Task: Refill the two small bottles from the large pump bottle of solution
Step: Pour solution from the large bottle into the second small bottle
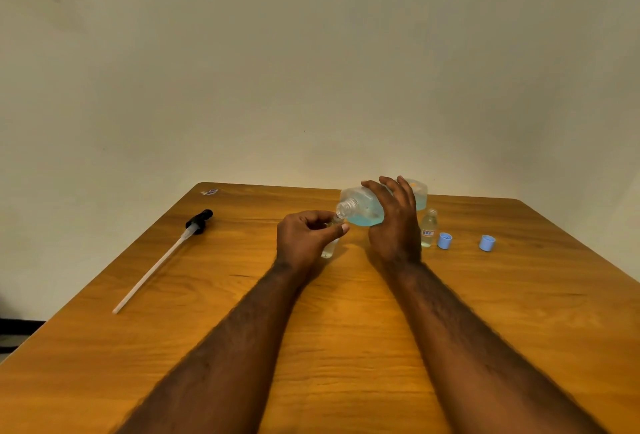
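My right hand (394, 222) grips the large clear bottle (362, 207) of blue solution, tipped on its side with its open threaded neck pointing left and down. My left hand (306, 238) holds a small clear bottle (329, 248) upright on the table, its mouth right under the large bottle's neck. The second small bottle (428, 227), uncapped and with a label, stands just right of my right hand.
The black pump head with its long white tube (162, 257) lies on the left of the wooden table (346, 329). Two blue caps (444, 240) (487, 243) lie at the right. A small sticker (210, 191) sits at the far left corner.
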